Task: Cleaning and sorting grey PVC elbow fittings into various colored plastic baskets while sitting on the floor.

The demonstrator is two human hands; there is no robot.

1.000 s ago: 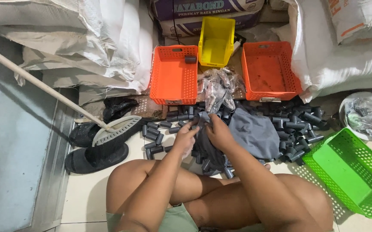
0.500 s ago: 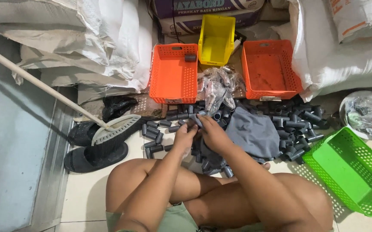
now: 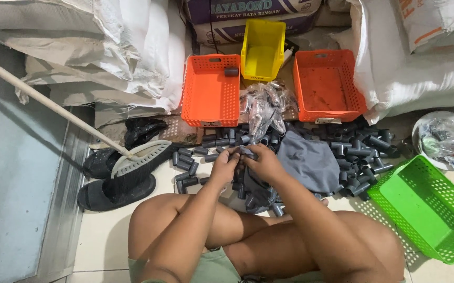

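Hands meet just above the floor, in front of the seated person's crossed legs: the left hand (image 3: 226,163) and right hand (image 3: 261,160) both have their grip closed on one small grey pipe fitting (image 3: 243,151) pinched between the fingertips. Dark grey fittings (image 3: 360,152) lie scattered on the floor around a grey cloth (image 3: 305,160). Beyond stand two orange baskets (image 3: 209,91) (image 3: 327,84), one yellow bin (image 3: 262,48), and a green basket (image 3: 430,207) at right.

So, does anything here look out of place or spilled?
Yes. Grey pipe fittings lie scattered loose on the floor around the hands, while the orange basket at left holds a single fitting. A broom rests on black sandals.
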